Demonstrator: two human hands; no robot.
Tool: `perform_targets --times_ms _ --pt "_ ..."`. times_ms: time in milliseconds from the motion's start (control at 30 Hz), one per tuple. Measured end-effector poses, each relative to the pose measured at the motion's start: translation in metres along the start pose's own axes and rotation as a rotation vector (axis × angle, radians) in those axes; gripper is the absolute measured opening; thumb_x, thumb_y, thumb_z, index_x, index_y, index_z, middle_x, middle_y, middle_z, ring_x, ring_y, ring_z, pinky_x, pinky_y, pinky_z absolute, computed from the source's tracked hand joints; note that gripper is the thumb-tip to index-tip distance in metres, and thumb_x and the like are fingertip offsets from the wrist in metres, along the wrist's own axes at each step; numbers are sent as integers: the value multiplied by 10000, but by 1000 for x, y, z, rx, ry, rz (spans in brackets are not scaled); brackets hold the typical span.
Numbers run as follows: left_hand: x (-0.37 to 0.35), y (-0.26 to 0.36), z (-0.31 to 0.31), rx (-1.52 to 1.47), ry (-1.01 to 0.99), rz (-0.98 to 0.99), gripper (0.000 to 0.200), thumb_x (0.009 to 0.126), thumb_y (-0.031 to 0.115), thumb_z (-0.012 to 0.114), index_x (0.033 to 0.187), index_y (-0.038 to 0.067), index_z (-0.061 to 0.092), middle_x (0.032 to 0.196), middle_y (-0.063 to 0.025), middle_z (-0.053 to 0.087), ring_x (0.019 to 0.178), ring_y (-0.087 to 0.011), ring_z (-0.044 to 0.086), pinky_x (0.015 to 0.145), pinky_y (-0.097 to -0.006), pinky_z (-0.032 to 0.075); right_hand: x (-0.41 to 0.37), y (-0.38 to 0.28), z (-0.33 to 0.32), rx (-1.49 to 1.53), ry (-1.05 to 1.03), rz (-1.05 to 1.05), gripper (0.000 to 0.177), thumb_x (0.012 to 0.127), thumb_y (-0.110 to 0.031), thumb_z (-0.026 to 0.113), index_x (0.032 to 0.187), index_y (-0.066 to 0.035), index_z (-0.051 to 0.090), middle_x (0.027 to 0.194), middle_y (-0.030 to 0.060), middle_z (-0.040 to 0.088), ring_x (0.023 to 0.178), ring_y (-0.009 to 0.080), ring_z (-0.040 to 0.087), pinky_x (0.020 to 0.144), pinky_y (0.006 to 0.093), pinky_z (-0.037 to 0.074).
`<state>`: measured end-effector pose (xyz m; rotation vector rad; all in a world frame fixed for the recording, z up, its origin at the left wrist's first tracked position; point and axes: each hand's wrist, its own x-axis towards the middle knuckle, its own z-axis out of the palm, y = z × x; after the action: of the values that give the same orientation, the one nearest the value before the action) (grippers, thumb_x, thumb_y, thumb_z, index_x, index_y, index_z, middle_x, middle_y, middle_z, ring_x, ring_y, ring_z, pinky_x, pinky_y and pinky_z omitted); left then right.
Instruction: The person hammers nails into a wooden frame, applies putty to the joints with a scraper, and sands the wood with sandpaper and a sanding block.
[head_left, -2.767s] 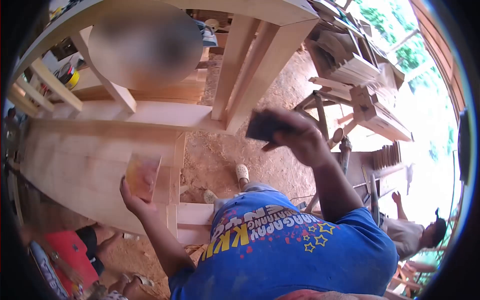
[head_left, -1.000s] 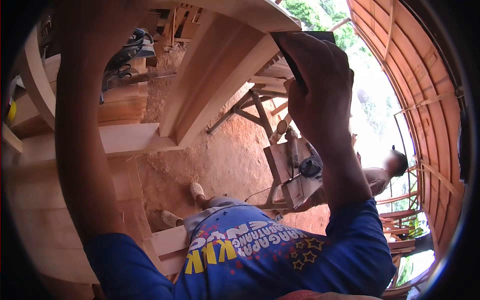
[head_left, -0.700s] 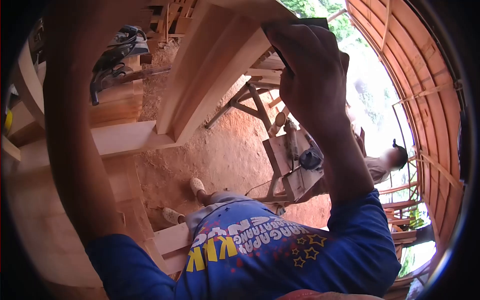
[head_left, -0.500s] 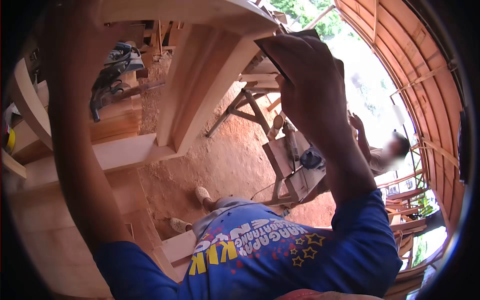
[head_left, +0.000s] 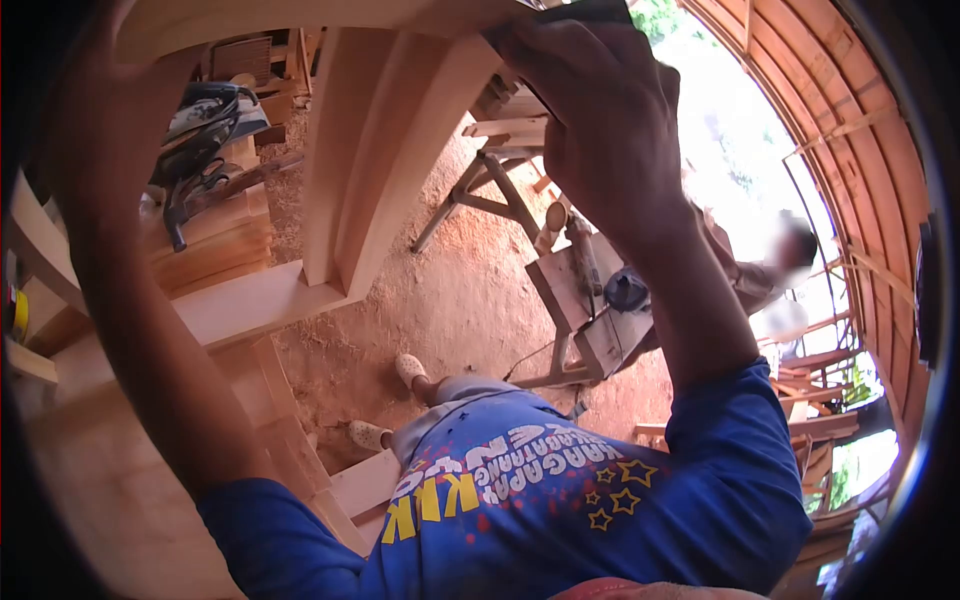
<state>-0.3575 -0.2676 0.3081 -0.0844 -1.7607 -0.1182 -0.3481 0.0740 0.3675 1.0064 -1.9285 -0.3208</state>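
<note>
My right hand (head_left: 605,130) is closed around a dark, thin sheet of sandpaper (head_left: 585,12). It presses the sheet to the end of a curved pale wooden rail (head_left: 300,18) at the top of the view. Below that rail, a grooved wooden post (head_left: 375,150) runs down to a lower wooden board (head_left: 250,305); together they look like one frame. My left hand (head_left: 115,120) is at the rail's left end, seemingly touching it. Its fingers are lost in shadow and blur at the view's dark edge.
A power tool (head_left: 205,130) and a hammer-like tool (head_left: 220,195) lie on stacked boards at the left. A wooden trestle (head_left: 490,190) and a bench with tools (head_left: 570,290) stand beyond. Another person (head_left: 750,275) sits at the right. Dusty ground (head_left: 450,310) lies below.
My right hand has moved slightly up and left with the sandpaper, against the rail's end. My left hand and the wooden frame appear farther left in view.
</note>
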Motion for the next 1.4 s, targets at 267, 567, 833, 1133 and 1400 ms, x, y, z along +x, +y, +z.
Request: perform_targets --times_ms 267,567,833,1133,1400 --pt "7 -5 -14 100 34 85 491 761 202 873 1226 217 717 1153 -1 734 1105 -258 699 955 -408 530 -1 -8 -29 89 -32 47 448 765 99 669 1150 -103 776 1184 33 732 1138 279 669 936 397 549" --pt "6 6 -7 -17 40 61 500 741 194 885 1214 199 722 1159 -19 737 1104 -254 697 966 -420 534 -6 4 4 40 -2 55 454 786 80 659 1155 -151 788 1168 -43 707 1095 218 626 883 415 536" --pt "6 -7 -10 108 35 54 481 753 251 879 1202 213 714 1161 4 726 1140 -259 680 985 -456 495 -23 -5 -27 38 -244 126 454 781 76 661 1179 -116 762 1232 23 710 1149 279 646 948 403 568" --pt "6 3 -10 74 67 97 433 784 308 850 1186 216 718 1146 28 726 1145 -256 669 1012 -444 449 -23 11 21 28 93 122 547 744 76 706 1242 -144 766 1236 4 682 1160 231 625 1007 399 487" --pt "10 4 -9 55 42 110 424 753 200 861 1153 189 720 1123 0 732 1099 -273 686 948 -431 521 -9 -5 -23 -59 -200 137 566 730 54 698 1254 -156 736 1244 -15 656 1202 228 584 975 415 490"
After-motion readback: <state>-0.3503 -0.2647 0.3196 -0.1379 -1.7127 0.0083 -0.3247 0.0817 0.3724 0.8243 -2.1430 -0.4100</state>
